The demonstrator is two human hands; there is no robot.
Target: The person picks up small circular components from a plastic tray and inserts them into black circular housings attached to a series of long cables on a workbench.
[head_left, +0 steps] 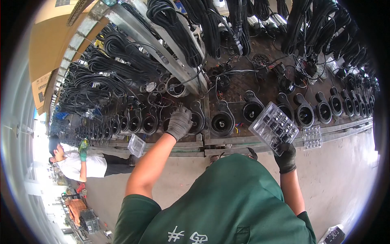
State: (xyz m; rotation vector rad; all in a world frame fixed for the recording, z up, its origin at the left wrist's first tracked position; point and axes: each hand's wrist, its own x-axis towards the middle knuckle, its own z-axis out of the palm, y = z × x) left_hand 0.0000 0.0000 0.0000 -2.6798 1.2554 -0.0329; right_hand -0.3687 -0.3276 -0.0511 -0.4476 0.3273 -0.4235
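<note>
A clear compartmented tray [260, 129] tilts before the bench [239, 83], dark and silvery parts [283, 125] in its cells; the right hand [286, 157], gloved, is closed on its near corner; black round housings [215, 123] line the bench front, several with a pale centre pin; the gloved left hand [179, 123] curls over them, fingertips hidden, its grip impossible to tell.

Deep green top [219, 199] here, short sleeves [136, 213], white markings [175, 236] showing! Grey glove [177, 128] on the left hand [181, 119], a darker, blackened glove [287, 164] on the right hand [286, 155]!
</note>
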